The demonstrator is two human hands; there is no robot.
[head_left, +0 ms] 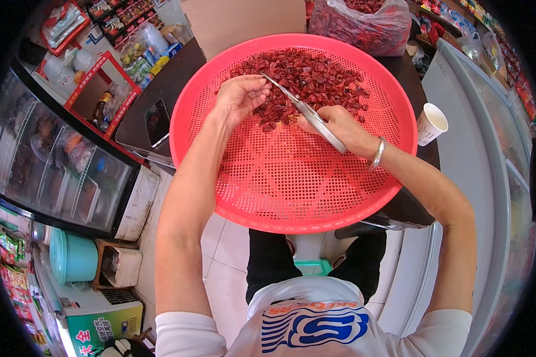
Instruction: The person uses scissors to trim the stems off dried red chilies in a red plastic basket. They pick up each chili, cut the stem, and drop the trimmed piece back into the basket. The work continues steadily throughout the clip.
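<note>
— One broad red mesh tray (292, 190) takes centre stage, near edge out over the person's lap! What's done?

— Plenty, by my reckoning: short, dark red dried pieces (321, 68), chillies by the look of them, cover the far half. The near half shows bare mesh.

— And what's left?

— Hard to call! A clear plastic bag (363, 30) bulges with similar red stuff behind the tray; whether that's waiting or finished, I can't tell.

— To the hands!

— Right hand (346, 130) wrapped around the metal scissors (317, 120), blades angled over the pile. Left hand (239, 98) has its fingers curled in at the scissor tips; whether they pinch a piece, I can't tell. Halfway through a batch, I'd guess.

— Round the ground, biggest first?

— White freezer (458, 119) along the right, glass-fronted fridge (71, 160) on the left, cardboard (244, 24) upright behind the rim, blue bucket (73, 256) low on the left.

— Anything in the way?

— Cardboard and bag crowd the far side. Phone (156, 123) lies near the left rim, and that paper cup (432, 124), just beside the right rim, looks easiest to knock!
</note>
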